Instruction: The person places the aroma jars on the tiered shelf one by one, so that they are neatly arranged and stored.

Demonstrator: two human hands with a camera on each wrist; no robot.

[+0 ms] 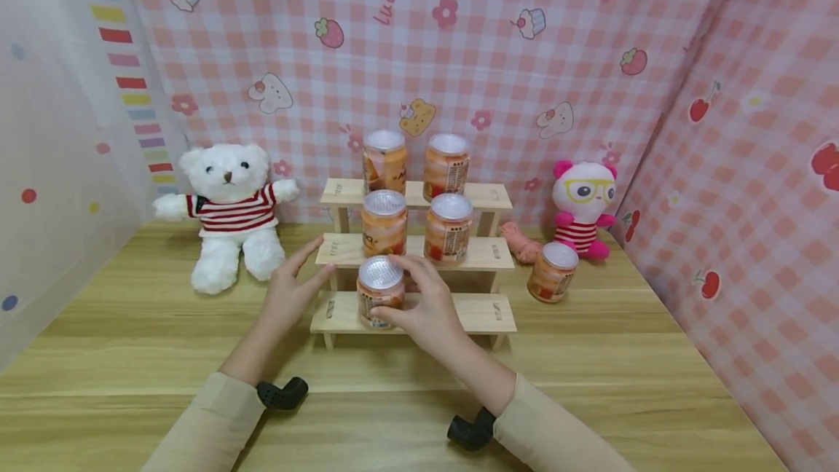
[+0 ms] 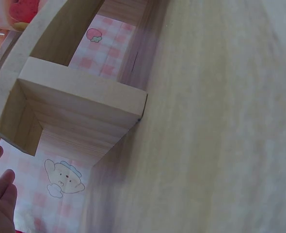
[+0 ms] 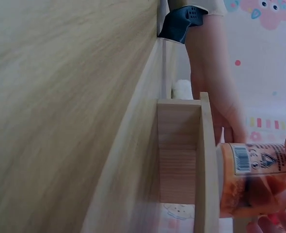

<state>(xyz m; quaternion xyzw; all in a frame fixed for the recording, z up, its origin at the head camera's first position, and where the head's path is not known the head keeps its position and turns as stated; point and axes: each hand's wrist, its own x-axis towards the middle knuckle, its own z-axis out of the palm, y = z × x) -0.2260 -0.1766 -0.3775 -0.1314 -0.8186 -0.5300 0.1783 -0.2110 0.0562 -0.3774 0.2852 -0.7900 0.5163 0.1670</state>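
On the lowest step of a three-tier wooden stand (image 1: 488, 314), my right hand (image 1: 426, 308) grips a can with a silver lid (image 1: 381, 274) and an orange label. Thumb and fingers wrap its right side, and the can stands upright at the left part of that step. In the right wrist view the can's base (image 3: 235, 187) is right at the board. My left hand (image 1: 291, 293) is by the stand's left end, fingers extended and holding nothing. Two similar cans stand on the middle step, the left one (image 1: 384, 224) directly behind the gripped can.
Two more cans, one at the left (image 1: 384, 162), stand on the top step. Right of the stand are a single can (image 1: 553, 275), pink yarn (image 1: 521, 242) and a pink-and-white plush panda (image 1: 583, 202). A white teddy bear (image 1: 229, 199) sits at the left.
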